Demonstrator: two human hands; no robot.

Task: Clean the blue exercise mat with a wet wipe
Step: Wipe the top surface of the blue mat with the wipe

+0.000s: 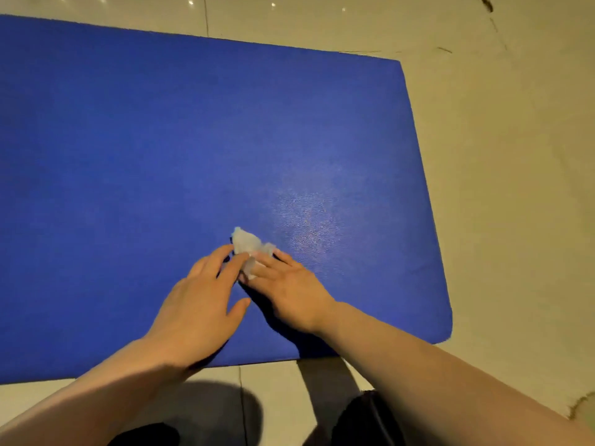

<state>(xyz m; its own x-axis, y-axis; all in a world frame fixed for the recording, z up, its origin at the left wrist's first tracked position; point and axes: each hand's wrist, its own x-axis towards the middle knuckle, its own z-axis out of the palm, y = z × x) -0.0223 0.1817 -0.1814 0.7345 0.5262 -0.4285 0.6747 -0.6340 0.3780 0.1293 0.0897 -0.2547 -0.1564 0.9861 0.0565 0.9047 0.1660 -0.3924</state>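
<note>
Nearest the camera, a dark shoe (145, 436) and a shadow are seen on the tiled floor (515, 188), just short of the near edge of the blue exercise mat (128, 156), which lies flat on that floor. On the mat, the crumpled wet wipe (249, 247) is pressed down by the straightened fingers of both the left hand (201, 291) and the right hand (286, 284); whether it is pinched cannot be told. A damp sheen (306, 220) is seen just beyond the right hand. The small, bunched wipe could be rolled out from under the fingers, and streaks left, if it is pushed unevenly. Wide open mat is offered to the left and far side; the right edge is nearer, and beyond it scuffed floor could soil the wipe.
</note>
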